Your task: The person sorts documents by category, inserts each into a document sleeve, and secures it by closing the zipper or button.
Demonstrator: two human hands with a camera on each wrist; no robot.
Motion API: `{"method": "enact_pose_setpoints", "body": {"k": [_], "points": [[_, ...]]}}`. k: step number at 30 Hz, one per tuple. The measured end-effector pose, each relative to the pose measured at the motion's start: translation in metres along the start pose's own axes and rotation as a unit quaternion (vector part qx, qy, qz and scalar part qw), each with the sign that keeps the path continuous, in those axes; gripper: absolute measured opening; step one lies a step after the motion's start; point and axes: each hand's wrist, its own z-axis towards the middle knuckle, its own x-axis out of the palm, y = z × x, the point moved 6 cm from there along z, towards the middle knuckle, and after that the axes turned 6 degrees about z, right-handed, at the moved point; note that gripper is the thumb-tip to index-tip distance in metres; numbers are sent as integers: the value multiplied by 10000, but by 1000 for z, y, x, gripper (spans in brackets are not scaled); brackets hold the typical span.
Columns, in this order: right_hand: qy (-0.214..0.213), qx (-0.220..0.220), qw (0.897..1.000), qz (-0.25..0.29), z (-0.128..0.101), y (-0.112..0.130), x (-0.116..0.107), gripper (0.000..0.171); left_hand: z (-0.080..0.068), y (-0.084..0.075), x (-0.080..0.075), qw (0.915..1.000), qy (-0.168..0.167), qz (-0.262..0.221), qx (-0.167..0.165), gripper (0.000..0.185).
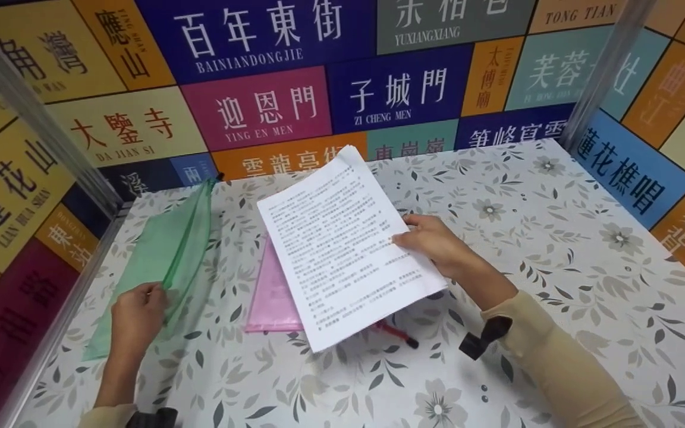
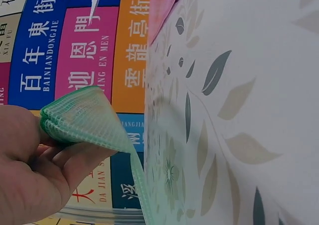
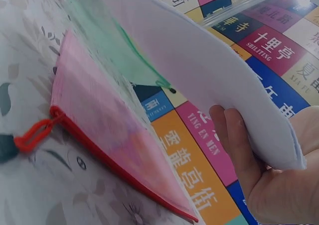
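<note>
The paper stack (image 1: 342,255), likely light and floppy, is best pinched by its 3 o'clock edge, as my right hand (image 1: 440,246) does; my left hand (image 1: 137,314) grips the green pouch (image 1: 155,246).

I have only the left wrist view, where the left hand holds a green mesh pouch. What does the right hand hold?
Observer: The right hand holds white paper sheets with rows of printed text.
Operator: At the top, I notice something pink. Do the sheets cover it?
Observer: In the head view, they hide part of this pink translucent pouch.
Operator: Has it any other colour?
Observer: Yes, the right wrist view shows a red trim along one edge.
</note>
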Motion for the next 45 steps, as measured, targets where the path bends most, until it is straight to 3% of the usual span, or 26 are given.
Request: {"method": "enact_pose_setpoints", "body": {"k": [4, 11, 20, 32, 37, 45], "points": [[206, -30, 9995, 248, 7, 1, 16, 41, -1, -1, 1, 9999, -131, 32, 4, 34], [316, 104, 9991, 276, 17, -2, 36, 42, -3, -4, 1, 9987, -410, -18, 304, 31], [253, 239, 9988, 347, 35, -2, 58, 40, -1, -3, 4, 9996, -219, -46, 167, 30], [562, 330, 9968, 465, 52, -2, 88, 36, 0, -3, 5, 9993, -328, -69, 193, 30], [812, 613, 9918, 775, 57, -4, 96, 37, -1, -5, 4, 9991, -365, 26, 231, 31], [782, 988, 9864, 1050, 64, -12, 98, 41, 0, -6, 3, 9990, -405, 57, 160, 31]]}}
